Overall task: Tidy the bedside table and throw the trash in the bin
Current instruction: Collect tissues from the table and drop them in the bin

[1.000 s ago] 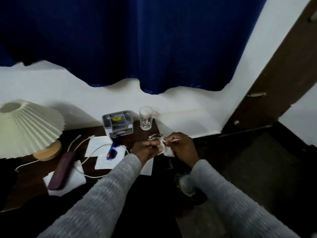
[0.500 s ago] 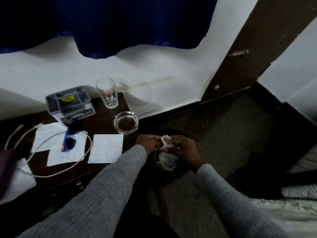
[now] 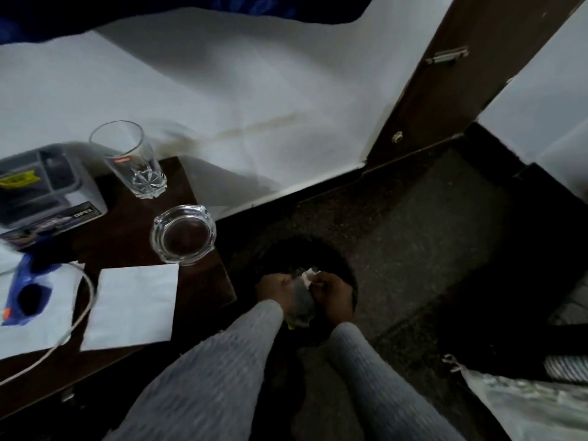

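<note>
My left hand (image 3: pixel 276 289) and my right hand (image 3: pixel 332 296) are together over the round black bin (image 3: pixel 337 259) on the floor, right of the bedside table (image 3: pixel 203 275). Both pinch a small crumpled white tissue (image 3: pixel 308 275) between their fingertips. Pale trash lies in the bin below the hands, partly hidden. On the dark wooden table stand a clear drinking glass (image 3: pixel 129 157) and a glass ashtray (image 3: pixel 184 233). A flat white napkin (image 3: pixel 133 305) lies near the table's front right corner.
A grey box (image 3: pixel 41 186) sits at the table's back left, with blue sunglasses (image 3: pixel 27 289) and a white cable (image 3: pixel 73 326) on more napkins. White wall behind, brown door (image 3: pixel 461 78) to the right. A plastic bag (image 3: pixel 525 405) lies at the lower right.
Both hands moved with the tissue from above the table's right edge down over the bin. My view swung right and down, so the lamp and the phone left the frame.
</note>
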